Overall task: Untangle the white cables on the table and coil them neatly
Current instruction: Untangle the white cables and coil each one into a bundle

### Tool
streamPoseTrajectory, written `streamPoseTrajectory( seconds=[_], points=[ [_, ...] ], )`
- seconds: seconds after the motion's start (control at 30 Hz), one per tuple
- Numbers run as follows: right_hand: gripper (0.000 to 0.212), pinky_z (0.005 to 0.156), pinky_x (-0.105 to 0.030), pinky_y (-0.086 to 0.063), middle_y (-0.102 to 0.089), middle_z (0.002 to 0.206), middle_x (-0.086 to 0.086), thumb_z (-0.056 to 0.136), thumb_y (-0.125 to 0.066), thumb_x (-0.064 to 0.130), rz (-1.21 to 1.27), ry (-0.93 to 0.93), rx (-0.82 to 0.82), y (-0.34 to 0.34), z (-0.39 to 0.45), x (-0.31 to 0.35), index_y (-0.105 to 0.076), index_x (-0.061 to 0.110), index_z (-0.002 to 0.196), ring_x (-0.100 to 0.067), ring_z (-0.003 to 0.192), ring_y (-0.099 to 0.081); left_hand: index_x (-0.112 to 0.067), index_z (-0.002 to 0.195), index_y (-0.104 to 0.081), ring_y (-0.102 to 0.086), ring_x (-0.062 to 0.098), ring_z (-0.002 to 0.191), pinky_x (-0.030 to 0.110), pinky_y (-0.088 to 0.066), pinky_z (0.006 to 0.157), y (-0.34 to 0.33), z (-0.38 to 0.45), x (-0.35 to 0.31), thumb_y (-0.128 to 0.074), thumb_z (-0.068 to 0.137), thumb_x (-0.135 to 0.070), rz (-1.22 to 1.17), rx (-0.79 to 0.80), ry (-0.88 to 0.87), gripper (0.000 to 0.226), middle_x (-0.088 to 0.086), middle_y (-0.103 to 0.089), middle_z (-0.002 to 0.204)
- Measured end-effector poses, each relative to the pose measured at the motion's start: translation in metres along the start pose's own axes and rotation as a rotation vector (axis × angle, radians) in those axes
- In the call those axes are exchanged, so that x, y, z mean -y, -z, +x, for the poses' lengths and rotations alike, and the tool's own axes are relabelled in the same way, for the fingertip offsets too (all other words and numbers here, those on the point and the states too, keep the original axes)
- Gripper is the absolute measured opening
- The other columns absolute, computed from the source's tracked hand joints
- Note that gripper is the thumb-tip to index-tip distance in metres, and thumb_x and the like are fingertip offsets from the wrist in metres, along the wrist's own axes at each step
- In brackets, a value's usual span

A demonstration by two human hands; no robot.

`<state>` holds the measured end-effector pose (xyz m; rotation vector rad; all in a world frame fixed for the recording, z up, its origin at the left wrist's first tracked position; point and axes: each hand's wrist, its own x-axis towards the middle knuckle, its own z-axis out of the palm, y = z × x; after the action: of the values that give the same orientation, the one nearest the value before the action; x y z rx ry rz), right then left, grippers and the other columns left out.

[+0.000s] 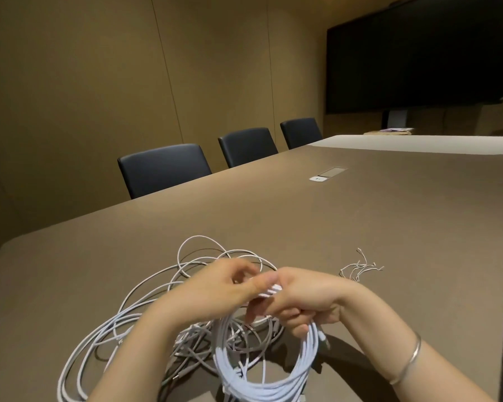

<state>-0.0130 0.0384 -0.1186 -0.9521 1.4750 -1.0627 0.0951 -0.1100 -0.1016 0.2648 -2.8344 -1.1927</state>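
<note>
A coil of white cable (276, 381) hangs in loops from my right hand (305, 300), which is shut around its top. My left hand (224, 285) meets the right one and pinches the white strands (270, 291) between thumb and fingers. Beneath and to the left, a loose tangle of white cables (122, 323) lies spread on the brown table (360, 221). More loops (204, 250) stick out behind my hands. A silver bangle (410, 361) sits on my right wrist.
A small bunch of thin white wire ties (360, 266) lies to the right of my hands. A white device (318, 179) and a cable hatch (333, 171) sit mid-table. Three dark chairs (163, 169) line the far edge; a large black screen (418, 59) stands at the back right.
</note>
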Motion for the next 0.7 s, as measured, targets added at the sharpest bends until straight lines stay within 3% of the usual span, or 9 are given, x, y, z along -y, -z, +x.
streamPoseTrajectory(
  seconds=[0.1, 0.2, 0.27, 0.37, 0.43, 0.53, 0.6, 0.7],
  points=[
    [0.012, 0.036, -0.016, -0.033, -0.028, 0.045, 0.002, 0.093, -0.055, 0.000, -0.099, 0.014, -0.031, -0.009, 0.006, 0.001, -0.066, 0.002, 0.088, -0.005, 0.034, -0.026, -0.009, 0.066, -0.059, -0.059, 0.018, 0.047, 0.029, -0.051, 0.055, -0.007, -0.006, -0.004, -0.048, 0.079, -0.078, -0.046, 0.228, 0.130, 0.070, 0.005, -0.064, 0.055],
    [0.005, 0.042, -0.018, -0.044, -0.041, 0.045, 0.001, 0.089, -0.062, -0.002, -0.033, 0.039, -0.078, -0.007, 0.008, -0.002, -0.066, -0.004, 0.091, -0.005, 0.032, -0.037, 0.003, 0.072, -0.068, -0.042, 0.012, 0.034, 0.023, -0.045, 0.044, -0.005, -0.004, -0.002, -0.049, 0.074, -0.077, -0.011, 0.163, 0.168, 0.081, -0.002, -0.045, 0.039],
    [0.014, 0.052, -0.022, -0.054, -0.055, 0.054, -0.003, 0.086, -0.066, -0.001, 0.001, 0.093, -0.076, -0.004, 0.009, -0.006, -0.064, -0.005, 0.099, -0.007, 0.039, -0.049, 0.006, 0.078, -0.070, -0.034, 0.012, 0.033, 0.025, -0.042, 0.044, -0.005, 0.000, 0.002, -0.053, 0.074, -0.075, -0.034, 0.110, 0.172, 0.083, -0.006, -0.036, 0.035],
    [0.022, 0.067, -0.029, -0.058, -0.065, 0.087, -0.019, 0.082, -0.074, 0.007, -0.068, 0.179, -0.135, -0.001, 0.010, -0.016, -0.067, -0.001, 0.101, -0.015, 0.058, -0.062, -0.003, 0.060, -0.059, -0.029, 0.014, 0.034, 0.024, -0.035, 0.043, -0.003, 0.002, 0.007, -0.059, 0.084, -0.064, -0.107, -0.003, 0.176, 0.065, -0.004, -0.032, 0.037],
    [0.019, 0.075, -0.038, -0.055, -0.063, 0.084, -0.018, 0.084, -0.074, 0.013, -0.129, 0.207, -0.247, 0.004, 0.011, -0.025, -0.065, -0.001, 0.094, -0.022, 0.068, -0.063, -0.014, 0.052, -0.046, -0.025, 0.014, 0.035, 0.022, -0.031, 0.042, -0.002, 0.004, 0.008, -0.061, 0.079, -0.065, -0.192, -0.091, 0.175, 0.060, -0.003, -0.029, 0.039],
    [0.017, 0.066, -0.036, -0.053, -0.057, 0.067, -0.008, 0.092, -0.065, 0.025, -0.066, 0.235, -0.305, 0.007, 0.012, -0.033, -0.059, 0.009, 0.088, -0.023, 0.062, -0.062, -0.021, 0.047, -0.038, -0.025, 0.014, 0.037, 0.023, -0.035, 0.043, -0.001, 0.009, 0.012, -0.060, 0.074, -0.067, -0.374, -0.087, 0.214, 0.057, -0.001, -0.028, 0.043],
    [0.018, 0.057, -0.028, -0.050, -0.052, 0.061, -0.003, 0.096, -0.060, 0.027, -0.080, 0.239, -0.290, 0.009, 0.012, -0.034, -0.056, 0.011, 0.088, -0.018, 0.053, -0.058, -0.019, 0.049, -0.047, -0.040, 0.017, 0.039, 0.028, -0.047, 0.049, -0.002, 0.009, 0.015, -0.059, 0.080, -0.065, -0.451, 0.015, 0.271, 0.057, 0.004, -0.042, 0.047],
    [0.019, 0.050, -0.026, -0.046, -0.049, 0.058, 0.001, 0.096, -0.058, 0.029, -0.118, 0.213, -0.183, 0.014, 0.010, -0.038, -0.060, 0.021, 0.079, -0.014, 0.046, -0.054, -0.006, 0.071, -0.064, -0.064, 0.025, 0.058, 0.031, -0.057, 0.059, -0.004, 0.007, 0.018, -0.054, 0.084, -0.066, -0.495, 0.177, 0.329, 0.062, 0.014, -0.064, 0.068]
  ],
)
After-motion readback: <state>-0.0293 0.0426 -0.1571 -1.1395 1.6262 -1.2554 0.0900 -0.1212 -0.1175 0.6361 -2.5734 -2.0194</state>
